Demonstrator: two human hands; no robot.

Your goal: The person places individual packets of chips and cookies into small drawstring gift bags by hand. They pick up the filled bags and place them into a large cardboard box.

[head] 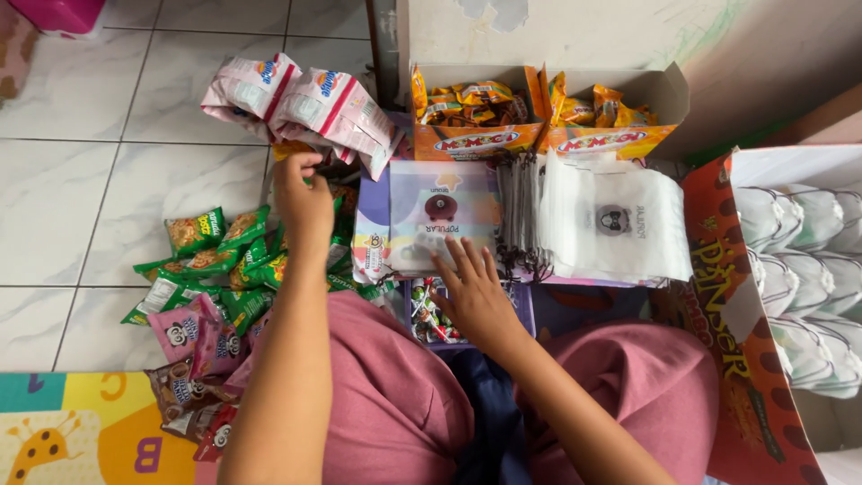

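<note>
Reaching up, the left hand (303, 202) touches shiny pink and white packets (301, 103) on the tiled floor (108, 180); whether its fingers pinch one, I cannot tell. The right hand (476, 301) lies flat, fingers spread wide, on a smooth pale bag with a dark round picture (440, 220), holding nothing. Crinkly green packets (215, 256) sit left of the arm. Two orange cardboard boxes (539, 135) stand behind a stack of white bags (615, 220).
</note>
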